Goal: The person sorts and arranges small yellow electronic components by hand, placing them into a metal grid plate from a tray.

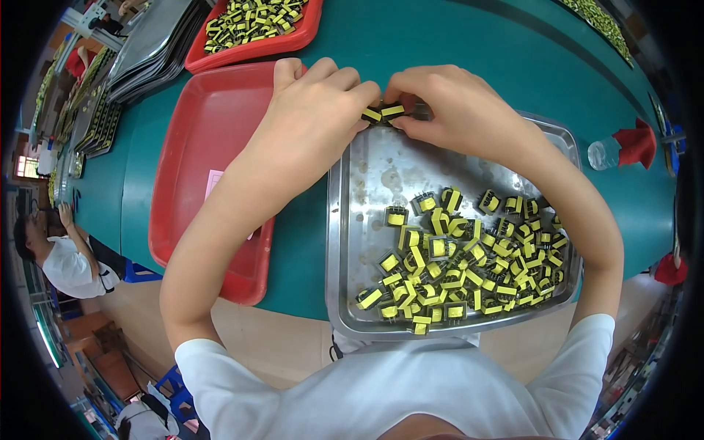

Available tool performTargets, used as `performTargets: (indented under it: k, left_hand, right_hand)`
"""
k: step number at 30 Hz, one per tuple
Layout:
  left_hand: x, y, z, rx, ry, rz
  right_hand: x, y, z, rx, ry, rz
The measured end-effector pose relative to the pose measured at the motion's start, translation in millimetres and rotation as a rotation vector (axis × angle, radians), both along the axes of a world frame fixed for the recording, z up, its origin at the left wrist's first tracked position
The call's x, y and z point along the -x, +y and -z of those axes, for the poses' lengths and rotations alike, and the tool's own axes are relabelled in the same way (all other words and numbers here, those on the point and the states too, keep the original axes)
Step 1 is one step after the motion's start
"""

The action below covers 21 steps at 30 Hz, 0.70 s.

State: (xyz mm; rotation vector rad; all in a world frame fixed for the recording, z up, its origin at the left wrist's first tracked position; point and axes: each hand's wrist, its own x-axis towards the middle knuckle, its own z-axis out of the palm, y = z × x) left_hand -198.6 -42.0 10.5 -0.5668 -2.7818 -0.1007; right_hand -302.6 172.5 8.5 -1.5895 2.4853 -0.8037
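Both hands meet above the far edge of a metal tray (378, 176). My left hand (323, 99) is closed, its thumb and fingers pinching a small black-and-yellow transformer (372, 114). Between the thumb and index finger of my right hand (447, 106) is a second transformer (393, 111), right beside the first. Whether the two touch I cannot tell, and fingers partly cover both. Closer to me in the tray lies a loose heap of similar transformers (455, 275), with black cores, yellow tape and metal pins, tumbled at many angles.
Left of the metal tray lies a red plastic tray (172, 169) with a pink paper (213, 182) in it. Behind stands a red bin (308, 29) of transformers, near stacked metal trays (150, 48). A clear container (603, 154) and red cloth (636, 144) sit right. Another person (73, 268) sits far left.
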Motion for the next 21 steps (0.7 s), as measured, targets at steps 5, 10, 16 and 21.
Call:
performTargets:
  k: [5,10,16,21]
  left_hand:
    - [0,-3,-2,-0.110,-0.097,-0.001]
    - [0,-3,-1,-0.112,-0.096,-0.024]
    - [4,-4,-1,-0.058,0.002,0.029]
    - [4,-8,2,-0.092,-0.040,0.004]
  right_hand:
    - [0,1,1,0.005,0.027,0.001]
    - [0,1,3,0.002,0.009,0.008]
    - [2,3,6,0.027,0.014,0.000]
    - [2,0,11,0.060,0.037,-0.009]
